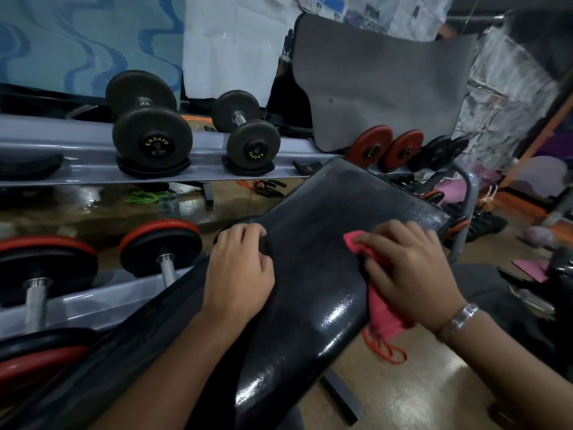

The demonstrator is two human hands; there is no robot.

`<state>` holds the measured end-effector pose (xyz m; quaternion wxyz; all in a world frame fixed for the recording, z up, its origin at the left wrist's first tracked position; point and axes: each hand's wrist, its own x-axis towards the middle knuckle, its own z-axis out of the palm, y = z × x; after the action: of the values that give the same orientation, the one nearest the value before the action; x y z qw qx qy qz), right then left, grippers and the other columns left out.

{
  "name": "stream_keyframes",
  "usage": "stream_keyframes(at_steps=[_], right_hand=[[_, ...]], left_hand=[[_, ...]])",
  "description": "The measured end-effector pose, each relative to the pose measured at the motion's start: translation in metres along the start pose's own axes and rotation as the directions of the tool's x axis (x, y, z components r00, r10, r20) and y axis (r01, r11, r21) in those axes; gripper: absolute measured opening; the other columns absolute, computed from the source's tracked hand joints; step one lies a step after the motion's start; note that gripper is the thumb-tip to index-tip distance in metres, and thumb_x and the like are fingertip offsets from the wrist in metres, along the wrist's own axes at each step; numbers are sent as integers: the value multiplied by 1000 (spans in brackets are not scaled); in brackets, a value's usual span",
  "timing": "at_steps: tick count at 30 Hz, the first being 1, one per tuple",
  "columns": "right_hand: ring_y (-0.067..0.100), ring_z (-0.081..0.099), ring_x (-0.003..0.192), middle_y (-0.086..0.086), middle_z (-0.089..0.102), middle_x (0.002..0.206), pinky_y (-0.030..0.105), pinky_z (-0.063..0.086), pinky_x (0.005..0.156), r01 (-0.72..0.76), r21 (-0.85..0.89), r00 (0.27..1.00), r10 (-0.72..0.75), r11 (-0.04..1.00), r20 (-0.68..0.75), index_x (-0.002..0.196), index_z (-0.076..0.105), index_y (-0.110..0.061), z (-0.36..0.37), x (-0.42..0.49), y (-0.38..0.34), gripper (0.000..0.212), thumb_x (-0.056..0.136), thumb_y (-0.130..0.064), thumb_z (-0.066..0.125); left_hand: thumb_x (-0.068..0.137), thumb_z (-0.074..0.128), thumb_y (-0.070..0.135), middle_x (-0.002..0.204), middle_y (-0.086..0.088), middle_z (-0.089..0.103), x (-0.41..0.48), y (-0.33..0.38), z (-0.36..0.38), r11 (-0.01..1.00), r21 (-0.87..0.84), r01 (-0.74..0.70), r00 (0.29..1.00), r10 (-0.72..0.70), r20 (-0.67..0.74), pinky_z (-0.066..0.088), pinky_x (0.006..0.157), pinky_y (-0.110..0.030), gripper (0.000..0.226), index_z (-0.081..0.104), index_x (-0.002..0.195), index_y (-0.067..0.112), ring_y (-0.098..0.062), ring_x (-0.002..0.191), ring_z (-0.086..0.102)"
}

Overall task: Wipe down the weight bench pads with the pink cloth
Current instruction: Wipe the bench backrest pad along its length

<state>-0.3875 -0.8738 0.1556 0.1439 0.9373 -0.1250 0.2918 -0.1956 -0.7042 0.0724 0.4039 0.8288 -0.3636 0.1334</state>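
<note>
Wipe-down of a glossy black vinyl bench pad (310, 259), its left edge held in the grip of the left hand (238, 268) while the right hand (412, 274) clutches the crumpled pink cloth (383, 315) against the right edge; long, firm, overlapping strokes would likely serve best.

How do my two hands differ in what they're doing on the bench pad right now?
The left hand grips the left edge of the bench pad without cloth; the right hand holds the pink cloth against it. The right wrist wears a metal band; the left is bare. Both rest on the same pad.
</note>
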Motion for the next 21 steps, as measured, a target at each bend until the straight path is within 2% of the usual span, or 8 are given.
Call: stream_keyframes(at_steps=[2,3,7,12,16,17,21], right_hand=[[27,53,85,-2,58,99,39,37,72,-89,-11,995,89,996,-38,115,70,-28,3,6,-3,34,86,-34,54],[27,52,85,-1,58,99,39,37,72,-71,-7,997,71,997,-40,115,69,-27,5,6,-8,33,86,-33,55],[24,52,83,-4,58,100,38,38,70,132,42,989,-134,990,62,116,69,-29,2,1,-10,33,87,-36,55],[26,52,85,-4,57,95,42,41,74,-118,-26,993,118,993,-9,111,70,-30,8,31,-3,32,84,-35,53],[24,53,83,-5,57,96,39,39,71,71,4,995,-71,997,74,113,70,-31,13,26,-18,33,85,-35,54],[24,54,83,-6,58,96,38,38,71,72,-8,994,-72,997,87,112,70,-32,12,31,-15,33,84,-37,53],[31,55,83,0,55,91,40,41,71,-97,-48,994,99,994,37,110,71,-29,18,53,-13,34,83,-35,52]], left_hand=[[88,57,13,120,1,58,2,6,4,999,-33,-16,1000,16,-16,46,99,-39,32,57,119,19,-20,116,51],[90,56,14,120,1,58,3,8,7,999,-43,-21,1000,20,-18,46,99,-39,30,57,119,19,-20,115,51],[96,52,19,120,0,60,3,9,18,998,-31,-47,998,46,-36,47,95,-39,25,59,120,18,-21,111,54],[98,51,22,121,0,60,-1,6,24,998,-28,-52,995,49,-87,47,94,-39,25,60,121,18,-20,111,55],[97,49,24,119,1,60,-2,6,25,997,-34,-66,993,62,-101,47,94,-39,26,60,120,19,-21,110,55],[97,48,25,119,1,60,-2,5,24,997,-34,-68,992,64,-107,47,94,-39,26,60,120,19,-21,110,55],[98,48,25,118,1,60,-2,2,26,997,-35,-67,990,62,-127,46,92,-38,25,59,120,20,-21,108,54]])
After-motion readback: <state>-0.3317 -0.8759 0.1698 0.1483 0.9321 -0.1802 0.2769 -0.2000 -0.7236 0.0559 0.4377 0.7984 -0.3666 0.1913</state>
